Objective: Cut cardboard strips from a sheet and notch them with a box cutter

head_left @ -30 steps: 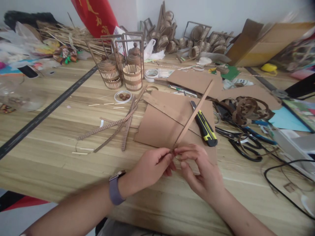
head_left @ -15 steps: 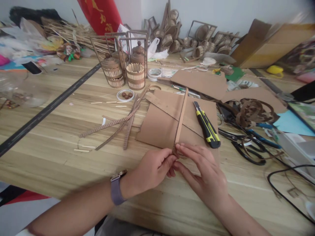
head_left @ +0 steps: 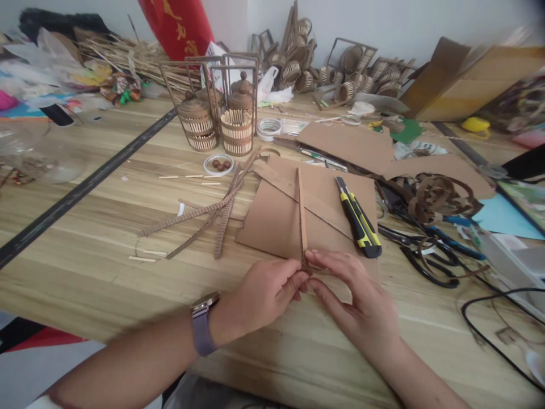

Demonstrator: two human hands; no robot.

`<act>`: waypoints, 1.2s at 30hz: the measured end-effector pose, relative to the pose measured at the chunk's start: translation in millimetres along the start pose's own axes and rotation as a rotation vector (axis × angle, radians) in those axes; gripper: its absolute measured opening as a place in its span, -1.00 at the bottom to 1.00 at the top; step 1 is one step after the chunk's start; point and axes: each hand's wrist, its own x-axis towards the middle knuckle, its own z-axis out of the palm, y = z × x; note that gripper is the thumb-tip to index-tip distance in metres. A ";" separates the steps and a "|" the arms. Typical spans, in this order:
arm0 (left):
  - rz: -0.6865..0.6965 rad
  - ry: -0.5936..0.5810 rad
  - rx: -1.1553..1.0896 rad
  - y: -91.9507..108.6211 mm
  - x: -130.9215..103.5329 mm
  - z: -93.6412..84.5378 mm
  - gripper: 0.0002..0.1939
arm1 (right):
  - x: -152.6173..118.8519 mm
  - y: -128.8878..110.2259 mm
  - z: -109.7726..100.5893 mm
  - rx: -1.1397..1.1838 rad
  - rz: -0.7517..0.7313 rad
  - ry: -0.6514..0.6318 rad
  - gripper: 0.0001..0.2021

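Observation:
A narrow cardboard strip (head_left: 302, 213) points away from me, its near end pinched between my two hands. My left hand (head_left: 275, 287), with a watch at the wrist, closes thumb and fingers on that end. My right hand (head_left: 353, 289) holds the same end from the right, its fingertips pressed near the left ones. What lies right between the fingertips is hidden. Behind the hands lies a flat cardboard sheet (head_left: 272, 218) with a loose cardboard strip across it. A black and yellow utility knife (head_left: 360, 218) rests on the sheet's right side.
Ridged cardboard strips (head_left: 200, 215) lie to the left. Small lidded baskets in frames (head_left: 196, 122) stand behind, near a ring with brown balls (head_left: 219, 165). Black-handled scissors (head_left: 430, 264), coiled brown strips (head_left: 443, 196) and a black cable (head_left: 468, 312) are on the right.
The strip's far end has swung left and come lower, so its corrugated edge shows more. Both hands have shifted very slightly right and keep their hold.

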 end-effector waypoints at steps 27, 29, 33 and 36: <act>-0.210 0.216 -0.237 -4.0 8.9 2.4 -0.65 | 9.6 71.4 -34.6 0.020 0.865 -0.075 -0.76; -0.218 0.223 -0.256 -4.6 9.2 1.7 -0.64 | 12.6 59.6 -38.0 0.409 0.930 -0.003 -0.65; -0.233 0.223 -0.282 -6.2 9.8 2.3 -0.64 | 15.1 41.3 -33.6 0.940 0.997 0.133 -0.49; -0.242 0.208 -0.309 -6.4 10.2 3.2 -0.65 | 16.2 35.2 -27.7 1.043 1.092 0.124 -0.47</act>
